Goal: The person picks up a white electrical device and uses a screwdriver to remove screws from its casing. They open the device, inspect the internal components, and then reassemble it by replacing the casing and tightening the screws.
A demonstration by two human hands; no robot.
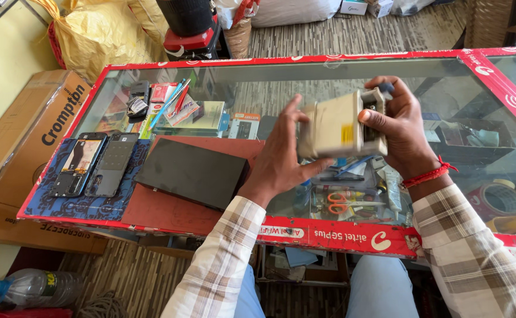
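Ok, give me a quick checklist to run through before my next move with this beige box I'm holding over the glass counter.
1. Beige box held in both hands: ok; the left hand supports its near end and the right hand grips the far end.
2. Box off the glass counter: ok, it is raised above it.
3. Room below to set it down: ok, bare glass lies under the hands.
4. Black slab on the red mat away from the hands: ok, it lies to the left.
5. Two phones out of the way: ok, at the counter's left end.
6. Box's open right end: cannot tell, fingers cover it.
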